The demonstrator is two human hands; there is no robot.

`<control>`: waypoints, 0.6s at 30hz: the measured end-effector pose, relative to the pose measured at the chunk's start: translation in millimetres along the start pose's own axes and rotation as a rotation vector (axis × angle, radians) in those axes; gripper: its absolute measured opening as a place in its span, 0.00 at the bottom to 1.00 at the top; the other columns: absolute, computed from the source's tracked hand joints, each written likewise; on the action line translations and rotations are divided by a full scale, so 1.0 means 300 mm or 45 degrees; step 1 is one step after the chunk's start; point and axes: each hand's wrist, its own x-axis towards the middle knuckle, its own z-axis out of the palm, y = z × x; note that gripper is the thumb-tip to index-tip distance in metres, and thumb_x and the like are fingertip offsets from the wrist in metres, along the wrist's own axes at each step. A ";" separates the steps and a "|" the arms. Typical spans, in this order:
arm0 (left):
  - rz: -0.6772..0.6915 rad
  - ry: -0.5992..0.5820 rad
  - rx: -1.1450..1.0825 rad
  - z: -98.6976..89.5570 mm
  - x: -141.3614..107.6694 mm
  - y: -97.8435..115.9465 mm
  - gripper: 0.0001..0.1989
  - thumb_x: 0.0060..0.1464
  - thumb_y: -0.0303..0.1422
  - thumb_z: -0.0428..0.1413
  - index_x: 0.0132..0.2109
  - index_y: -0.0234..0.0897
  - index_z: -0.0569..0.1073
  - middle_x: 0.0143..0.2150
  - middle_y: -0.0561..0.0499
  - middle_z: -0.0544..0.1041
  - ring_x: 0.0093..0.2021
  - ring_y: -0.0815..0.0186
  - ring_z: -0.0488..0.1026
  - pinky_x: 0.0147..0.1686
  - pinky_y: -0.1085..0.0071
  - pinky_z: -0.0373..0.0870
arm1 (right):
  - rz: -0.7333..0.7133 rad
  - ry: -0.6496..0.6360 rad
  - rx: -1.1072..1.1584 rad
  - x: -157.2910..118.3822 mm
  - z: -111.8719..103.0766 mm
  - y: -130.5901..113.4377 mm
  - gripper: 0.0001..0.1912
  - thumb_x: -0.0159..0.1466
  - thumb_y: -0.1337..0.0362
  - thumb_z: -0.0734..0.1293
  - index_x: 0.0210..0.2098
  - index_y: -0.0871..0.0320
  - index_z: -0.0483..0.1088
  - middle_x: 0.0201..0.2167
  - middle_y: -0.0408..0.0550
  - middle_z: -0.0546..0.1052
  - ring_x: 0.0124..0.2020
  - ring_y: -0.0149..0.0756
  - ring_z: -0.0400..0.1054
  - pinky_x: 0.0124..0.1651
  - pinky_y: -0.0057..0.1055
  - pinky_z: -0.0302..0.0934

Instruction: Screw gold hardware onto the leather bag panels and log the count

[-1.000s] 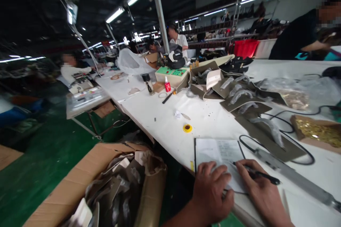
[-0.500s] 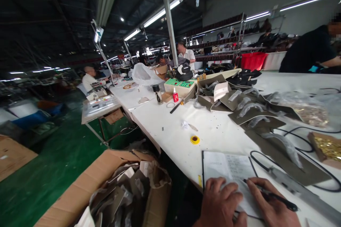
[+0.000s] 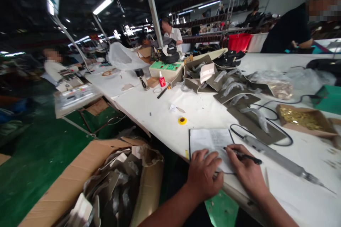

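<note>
An open notebook [image 3: 211, 138] with handwriting on its pages lies at the near edge of the white table. My left hand [image 3: 204, 172] rests on its lower left part, fingers spread over the paper. In my right hand [image 3: 245, 165] is a black pen [image 3: 247, 157], gripped between thumb and fingers, its tip at the right part of the page. Right of the notebook, a grey electric screwdriver [image 3: 277, 159] with a black cable lies on the table, its bit pointing toward the lower right.
A large cardboard box [image 3: 71, 170] of grey-brown pieces stands lower left. On the table are a yellow tape roll [image 3: 182, 120], a red bottle [image 3: 162, 79], stacked olive panels [image 3: 237, 108], a box of brass parts [image 3: 303, 118] and a green box [image 3: 329, 99]. A co-worker [image 3: 286, 30] leans in at right.
My view has tilted down and turned right, so the forearms, more of the screwdriver and the green box show. Both hands stay on the notebook, the pen still in the right.
</note>
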 end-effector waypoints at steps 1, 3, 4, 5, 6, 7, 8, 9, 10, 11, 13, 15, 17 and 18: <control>0.001 -0.014 -0.017 -0.002 0.004 0.000 0.18 0.61 0.41 0.57 0.56 0.46 0.76 0.62 0.54 0.77 0.60 0.50 0.70 0.57 0.48 0.68 | 0.001 0.006 0.002 0.000 0.000 -0.005 0.21 0.66 0.42 0.67 0.40 0.53 0.75 0.37 0.48 0.81 0.32 0.43 0.75 0.40 0.39 0.70; 0.009 -0.044 -0.042 -0.001 0.011 -0.004 0.18 0.60 0.40 0.58 0.57 0.44 0.76 0.62 0.52 0.77 0.61 0.49 0.70 0.58 0.46 0.67 | -0.008 0.007 0.003 0.002 0.001 -0.006 0.21 0.67 0.43 0.66 0.39 0.55 0.74 0.36 0.47 0.80 0.33 0.41 0.74 0.40 0.37 0.68; 0.013 -0.055 -0.048 0.000 0.013 -0.006 0.19 0.60 0.39 0.58 0.57 0.44 0.76 0.62 0.51 0.77 0.61 0.48 0.70 0.58 0.46 0.66 | -0.013 0.000 -0.001 0.003 0.001 -0.004 0.20 0.68 0.44 0.66 0.39 0.55 0.74 0.35 0.47 0.80 0.33 0.41 0.73 0.40 0.36 0.67; 0.016 -0.064 -0.049 0.001 0.015 -0.009 0.19 0.60 0.39 0.58 0.57 0.44 0.76 0.62 0.51 0.77 0.61 0.48 0.70 0.59 0.46 0.66 | -0.015 -0.012 -0.009 0.003 0.001 -0.001 0.20 0.69 0.44 0.65 0.38 0.55 0.74 0.35 0.47 0.80 0.33 0.41 0.73 0.41 0.36 0.66; 0.017 -0.072 -0.047 0.001 0.016 -0.010 0.19 0.60 0.39 0.59 0.57 0.44 0.76 0.62 0.50 0.77 0.61 0.48 0.69 0.59 0.46 0.66 | -0.014 -0.022 -0.019 0.004 0.001 0.003 0.20 0.69 0.44 0.65 0.38 0.55 0.73 0.34 0.47 0.79 0.34 0.41 0.72 0.41 0.36 0.66; 0.017 -0.077 -0.044 0.001 0.017 -0.011 0.19 0.60 0.39 0.59 0.57 0.44 0.76 0.63 0.50 0.77 0.62 0.48 0.69 0.59 0.46 0.65 | -0.012 -0.031 -0.027 0.004 0.000 0.005 0.20 0.70 0.44 0.65 0.38 0.55 0.73 0.34 0.46 0.79 0.34 0.41 0.72 0.41 0.36 0.65; 0.016 -0.080 -0.041 0.001 0.017 -0.011 0.19 0.60 0.39 0.58 0.57 0.44 0.76 0.63 0.50 0.77 0.62 0.48 0.69 0.59 0.46 0.65 | -0.008 -0.039 -0.031 0.005 -0.001 0.008 0.20 0.70 0.44 0.65 0.38 0.55 0.73 0.34 0.46 0.79 0.34 0.41 0.72 0.40 0.35 0.65; 0.017 -0.083 -0.040 0.000 0.017 -0.011 0.19 0.60 0.39 0.58 0.57 0.44 0.76 0.63 0.50 0.77 0.62 0.48 0.69 0.59 0.46 0.64 | -0.004 -0.045 -0.031 0.005 -0.002 0.010 0.20 0.70 0.44 0.65 0.38 0.55 0.73 0.33 0.45 0.78 0.33 0.40 0.71 0.40 0.35 0.64; 0.017 -0.084 -0.039 0.000 0.017 -0.010 0.19 0.61 0.39 0.58 0.57 0.44 0.76 0.63 0.50 0.77 0.62 0.48 0.69 0.59 0.46 0.64 | -0.002 -0.046 -0.029 0.005 -0.002 0.011 0.20 0.70 0.44 0.64 0.38 0.55 0.73 0.33 0.45 0.78 0.33 0.40 0.71 0.39 0.35 0.64; 0.017 -0.084 -0.040 0.000 0.018 -0.009 0.19 0.61 0.39 0.58 0.57 0.44 0.76 0.63 0.50 0.77 0.62 0.48 0.69 0.59 0.46 0.64 | -0.003 -0.044 -0.024 0.005 -0.002 0.012 0.20 0.70 0.44 0.64 0.38 0.55 0.73 0.32 0.45 0.78 0.32 0.40 0.70 0.38 0.35 0.63; 0.019 -0.089 -0.042 0.000 0.019 -0.009 0.18 0.61 0.39 0.58 0.57 0.44 0.76 0.63 0.50 0.77 0.63 0.48 0.68 0.59 0.47 0.64 | -0.003 -0.036 -0.015 0.005 -0.001 0.013 0.20 0.70 0.44 0.65 0.38 0.55 0.73 0.32 0.45 0.77 0.31 0.39 0.69 0.37 0.34 0.62; 0.016 -0.100 -0.046 0.000 0.020 -0.009 0.18 0.61 0.39 0.57 0.57 0.44 0.76 0.63 0.50 0.77 0.63 0.48 0.68 0.60 0.47 0.63 | 0.001 -0.027 -0.007 0.005 0.000 0.012 0.20 0.70 0.45 0.65 0.37 0.55 0.73 0.32 0.45 0.78 0.31 0.39 0.69 0.36 0.33 0.62; 0.009 -0.111 -0.055 0.001 0.020 -0.009 0.18 0.62 0.39 0.57 0.57 0.44 0.76 0.63 0.51 0.76 0.63 0.48 0.68 0.60 0.47 0.63 | 0.004 -0.028 -0.015 0.006 0.001 0.010 0.19 0.70 0.45 0.65 0.37 0.55 0.73 0.32 0.45 0.78 0.30 0.38 0.69 0.36 0.33 0.62; 0.005 -0.116 -0.059 0.001 0.021 -0.009 0.18 0.62 0.39 0.57 0.57 0.44 0.75 0.63 0.51 0.76 0.63 0.48 0.68 0.60 0.47 0.62 | 0.004 -0.027 -0.022 0.006 0.001 0.008 0.19 0.70 0.45 0.65 0.37 0.55 0.73 0.32 0.45 0.78 0.30 0.38 0.69 0.36 0.33 0.62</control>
